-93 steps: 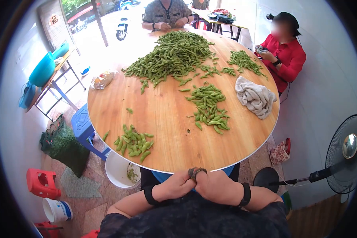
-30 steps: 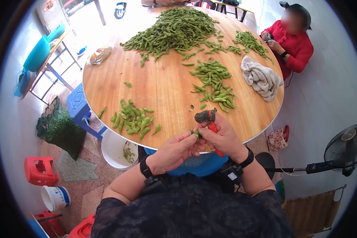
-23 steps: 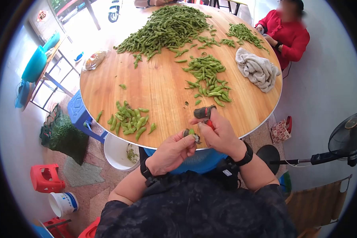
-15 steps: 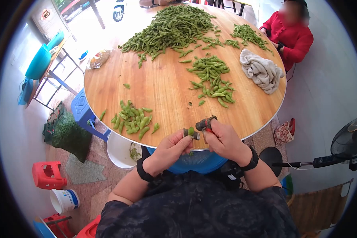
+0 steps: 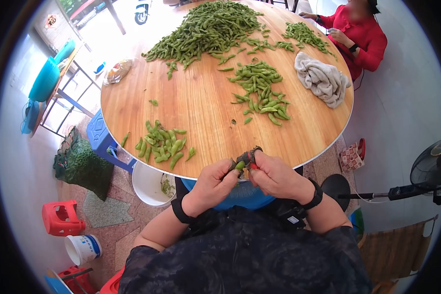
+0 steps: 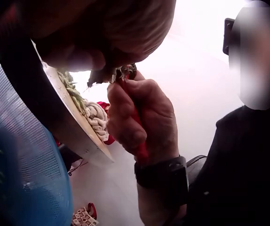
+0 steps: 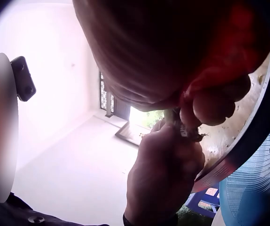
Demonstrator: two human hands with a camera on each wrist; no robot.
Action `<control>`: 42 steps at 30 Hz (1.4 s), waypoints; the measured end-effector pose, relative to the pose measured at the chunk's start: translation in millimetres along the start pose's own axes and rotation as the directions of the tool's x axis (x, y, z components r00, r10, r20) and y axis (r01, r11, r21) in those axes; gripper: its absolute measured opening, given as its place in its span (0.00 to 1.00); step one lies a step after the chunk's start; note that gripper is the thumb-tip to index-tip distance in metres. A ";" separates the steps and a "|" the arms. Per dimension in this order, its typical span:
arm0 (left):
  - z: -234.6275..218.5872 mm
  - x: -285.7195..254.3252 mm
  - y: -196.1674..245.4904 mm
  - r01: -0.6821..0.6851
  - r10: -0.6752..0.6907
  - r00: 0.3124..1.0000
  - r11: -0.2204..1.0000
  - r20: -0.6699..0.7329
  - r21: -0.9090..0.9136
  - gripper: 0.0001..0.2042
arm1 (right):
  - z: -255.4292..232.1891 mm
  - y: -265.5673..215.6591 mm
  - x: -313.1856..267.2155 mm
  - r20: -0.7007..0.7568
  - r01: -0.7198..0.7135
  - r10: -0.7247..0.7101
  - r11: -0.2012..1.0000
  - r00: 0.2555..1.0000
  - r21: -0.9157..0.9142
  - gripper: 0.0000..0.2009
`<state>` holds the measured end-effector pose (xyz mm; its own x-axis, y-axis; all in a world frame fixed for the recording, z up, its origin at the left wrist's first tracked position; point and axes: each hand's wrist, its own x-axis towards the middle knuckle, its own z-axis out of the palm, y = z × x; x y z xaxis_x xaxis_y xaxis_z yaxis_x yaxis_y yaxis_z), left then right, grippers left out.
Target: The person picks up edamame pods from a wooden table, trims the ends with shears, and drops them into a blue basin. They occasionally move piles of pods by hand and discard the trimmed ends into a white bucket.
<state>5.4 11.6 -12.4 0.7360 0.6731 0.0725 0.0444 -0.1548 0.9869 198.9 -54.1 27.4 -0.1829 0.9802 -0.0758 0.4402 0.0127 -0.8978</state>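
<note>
At the near edge of the round wooden table (image 5: 206,127), both hands meet fingertip to fingertip. My left hand (image 5: 211,185) pinches a green soybean pod (image 5: 239,165) between thumb and forefinger. A red-handled tool (image 6: 141,151) lies in the grip of my right hand (image 5: 281,180), its working end hidden by the fingers. Dark wrapping (image 5: 252,154) covers the right forefinger, close against the pod. Below the hands, under the table edge, is a blue mesh basket (image 5: 245,198). Loose pods (image 5: 161,143) lie left of the hands and a longer heap (image 5: 260,88) lies ahead.
A large pod pile (image 5: 206,32) covers the far table, with a crumpled cloth (image 5: 321,81) at right. A white bucket (image 5: 144,188) and blue stool (image 5: 99,134) stand at left. A person in red (image 5: 370,41) sits at right, near a fan (image 5: 428,171).
Half a second ago the hands were slightly apart; now their fingertips come together at the pod. Since the earliest frame, one more pod lies right of the left-hand group. The head view has tilted down.
</note>
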 end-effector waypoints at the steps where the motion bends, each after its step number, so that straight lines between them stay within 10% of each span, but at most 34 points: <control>1: 0.2 0.2 1.1 -0.031 0.032 0.999 0.998 -0.010 0.050 0.07 | -0.1 -1.4 -0.2 -0.010 0.024 -0.025 0.999 1.000 -0.029 0.06; 4: 4.5 4.1 1.3 -0.302 0.364 0.930 0.821 -0.037 0.485 0.07 | -0.1 -9.0 0.3 -0.025 -0.003 0.001 0.997 1.000 -0.072 0.06; 8: 7.1 7.2 13.0 -0.357 0.483 0.876 0.647 0.001 0.673 0.08 | 7.5 -3.3 3.5 -0.064 -0.064 0.065 0.998 0.996 0.014 0.05; 11: 1.1 3.7 5.8 -0.235 0.263 0.964 0.917 -0.047 0.322 0.07 | 13.8 5.2 -0.9 -0.122 0.089 -0.079 0.993 0.989 0.075 0.05; 12: -2.3 2.9 5.6 0.103 -0.100 0.995 0.974 0.026 -0.202 0.06 | 15.0 6.2 -2.2 -0.127 0.119 -0.105 0.987 0.986 0.105 0.04; 13: -5.2 3.0 6.0 0.447 -0.365 0.893 0.650 0.263 -0.614 0.06 | 15.8 6.8 -2.5 -0.132 0.149 -0.132 0.980 0.982 0.135 0.04; 17: 2.2 8.2 0.0 0.484 -0.281 0.874 0.435 0.396 -0.759 0.06 | 7.8 2.7 -0.7 -0.104 0.035 -0.004 0.956 0.995 0.291 0.05; 19: 4.3 6.9 8.1 0.481 -0.348 0.875 0.546 0.337 -0.686 0.08 | 0.0 5.7 1.4 -0.108 0.004 0.028 0.958 0.994 0.287 0.04; 21: 2.1 5.2 12.5 0.222 -0.210 0.973 0.966 0.100 -0.132 0.09 | -6.7 7.5 -1.2 -0.121 -0.039 0.075 0.960 0.990 0.276 0.03; 24: -7.0 -1.1 26.9 0.048 -0.068 0.995 0.966 0.072 0.254 0.10 | -9.8 5.7 -3.2 -0.261 0.208 -0.277 0.942 0.925 -0.263 0.03; 30: 7.8 15.5 13.3 0.017 0.003 0.995 0.978 0.095 -0.209 0.12 | 0.3 -14.5 0.1 -0.151 0.322 -0.397 0.873 0.905 -0.368 0.07; 36: -2.8 9.8 3.6 0.268 -0.160 0.920 0.922 0.358 -0.278 0.14 | 1.4 -4.6 7.0 -0.111 0.100 -0.139 0.948 0.984 -0.302 0.07; 42: -3.2 3.6 1.8 0.296 -0.154 0.940 0.815 0.306 -0.498 0.09 | -3.2 -20.0 13.6 -0.020 0.213 -0.243 0.883 0.970 -0.418 0.08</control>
<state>6.0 16.0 -9.9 0.8913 0.4351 -0.1277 -0.0827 0.4328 0.8977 190.4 -40.4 45.7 -0.2666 0.9514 0.1538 0.7171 0.3025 -0.6279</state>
